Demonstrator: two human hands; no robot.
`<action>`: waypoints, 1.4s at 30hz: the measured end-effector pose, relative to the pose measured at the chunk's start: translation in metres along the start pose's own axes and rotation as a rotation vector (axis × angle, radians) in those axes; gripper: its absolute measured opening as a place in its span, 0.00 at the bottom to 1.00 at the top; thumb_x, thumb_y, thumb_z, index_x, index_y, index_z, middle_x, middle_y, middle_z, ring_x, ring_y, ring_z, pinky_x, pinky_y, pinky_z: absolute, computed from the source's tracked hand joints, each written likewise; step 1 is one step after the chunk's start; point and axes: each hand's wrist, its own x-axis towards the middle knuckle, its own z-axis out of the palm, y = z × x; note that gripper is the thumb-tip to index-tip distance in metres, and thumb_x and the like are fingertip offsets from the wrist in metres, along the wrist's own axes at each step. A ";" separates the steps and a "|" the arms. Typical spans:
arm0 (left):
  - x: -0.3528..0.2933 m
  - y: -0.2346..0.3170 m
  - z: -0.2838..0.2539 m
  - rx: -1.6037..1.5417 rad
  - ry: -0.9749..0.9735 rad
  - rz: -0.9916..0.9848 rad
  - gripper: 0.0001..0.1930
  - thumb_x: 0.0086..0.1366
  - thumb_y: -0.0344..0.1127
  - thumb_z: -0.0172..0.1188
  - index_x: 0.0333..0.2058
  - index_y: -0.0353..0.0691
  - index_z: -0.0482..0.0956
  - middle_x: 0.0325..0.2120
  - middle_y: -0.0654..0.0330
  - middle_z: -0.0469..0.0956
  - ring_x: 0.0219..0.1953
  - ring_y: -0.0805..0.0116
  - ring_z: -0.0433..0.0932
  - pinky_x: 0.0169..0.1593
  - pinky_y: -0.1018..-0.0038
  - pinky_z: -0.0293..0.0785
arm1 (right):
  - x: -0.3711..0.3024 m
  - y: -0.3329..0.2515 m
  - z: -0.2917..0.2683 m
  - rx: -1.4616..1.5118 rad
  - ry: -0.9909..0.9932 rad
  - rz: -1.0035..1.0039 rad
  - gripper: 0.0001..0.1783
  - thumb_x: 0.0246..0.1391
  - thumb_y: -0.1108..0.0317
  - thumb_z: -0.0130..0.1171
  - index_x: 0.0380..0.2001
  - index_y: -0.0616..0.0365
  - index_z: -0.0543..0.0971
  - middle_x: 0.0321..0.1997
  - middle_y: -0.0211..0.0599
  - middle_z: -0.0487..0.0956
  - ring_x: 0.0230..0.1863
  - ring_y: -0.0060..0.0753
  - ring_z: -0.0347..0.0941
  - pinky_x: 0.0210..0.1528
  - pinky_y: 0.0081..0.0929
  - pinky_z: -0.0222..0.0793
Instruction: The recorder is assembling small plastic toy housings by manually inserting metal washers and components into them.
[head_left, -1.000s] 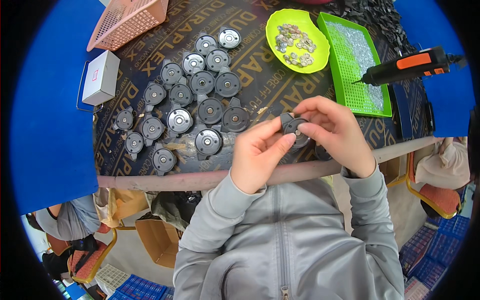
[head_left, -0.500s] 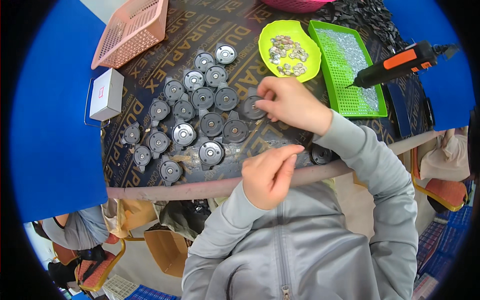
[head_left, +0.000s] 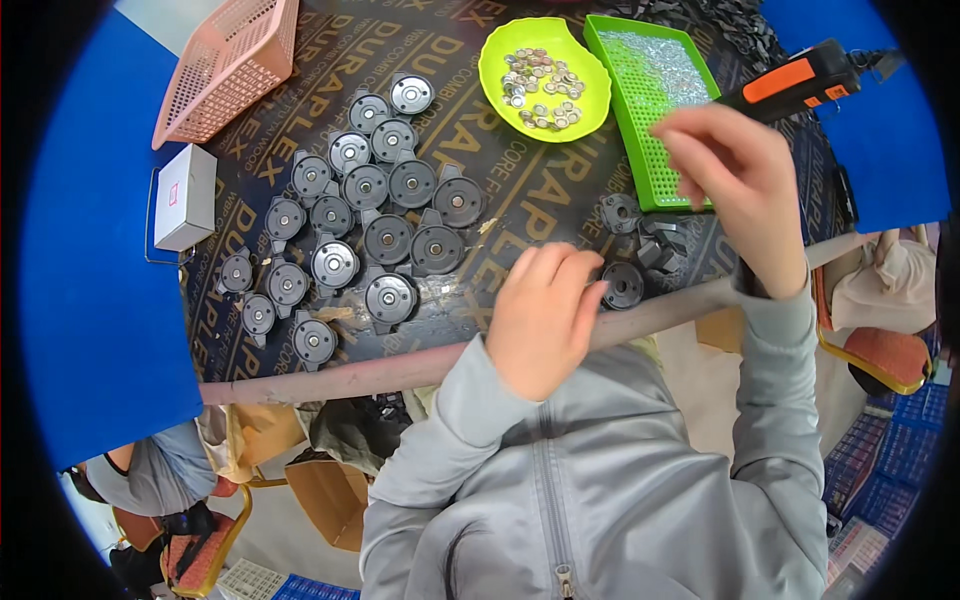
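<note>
My right hand (head_left: 735, 180) is raised over the near end of the green mesh tray, its fingers bent and apart with nothing visible in them. Just beyond it is a black and orange electric screwdriver (head_left: 785, 88), its tip hidden by the hand. My left hand (head_left: 545, 320) hovers by the table's near edge, fingers loosely curled and thumb apart, no object showing. Right of it lies a black round part (head_left: 623, 286), beside another round part (head_left: 620, 212) and several dark angular pieces (head_left: 662, 245). To the left, several black discs with tabs (head_left: 388, 238) stand grouped, one disc (head_left: 460, 202) at their right side.
A yellow-green bowl (head_left: 492, 92) holds small round metal pieces. Silvery small parts fill part of the green tray (head_left: 630, 130). A pink basket (head_left: 215, 85) and a white box (head_left: 186, 200) stand at the left. The table's padded edge (head_left: 420, 368) runs before me.
My right hand has let go of a black disc at the group's right side and moved right, toward the screwdriver. The left hand's fingers have loosened. The whole view has shifted slightly.
</note>
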 end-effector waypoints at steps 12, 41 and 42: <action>0.041 0.009 0.028 0.166 -0.278 0.151 0.20 0.47 0.27 0.58 0.42 0.34 0.68 0.42 0.50 0.67 0.48 0.51 0.64 0.50 0.64 0.63 | -0.084 0.070 0.009 -0.347 0.250 -0.147 0.14 0.40 0.78 0.58 0.35 0.60 0.75 0.36 0.39 0.73 0.34 0.34 0.70 0.32 0.24 0.66; -0.009 -0.016 -0.039 -1.440 -0.016 -0.750 0.17 0.66 0.37 0.44 0.48 0.30 0.66 0.40 0.56 0.73 0.39 0.69 0.73 0.44 0.73 0.72 | -0.015 0.016 0.064 0.244 -0.056 -0.318 0.11 0.39 0.81 0.52 0.31 0.60 0.73 0.35 0.38 0.73 0.36 0.38 0.71 0.39 0.30 0.67; -0.011 -0.020 -0.038 -1.405 0.050 -0.793 0.18 0.66 0.35 0.43 0.50 0.30 0.64 0.41 0.56 0.72 0.38 0.68 0.74 0.44 0.71 0.72 | 0.002 0.020 0.064 0.085 -0.032 -0.310 0.09 0.41 0.80 0.52 0.30 0.60 0.73 0.33 0.38 0.73 0.33 0.39 0.71 0.36 0.29 0.67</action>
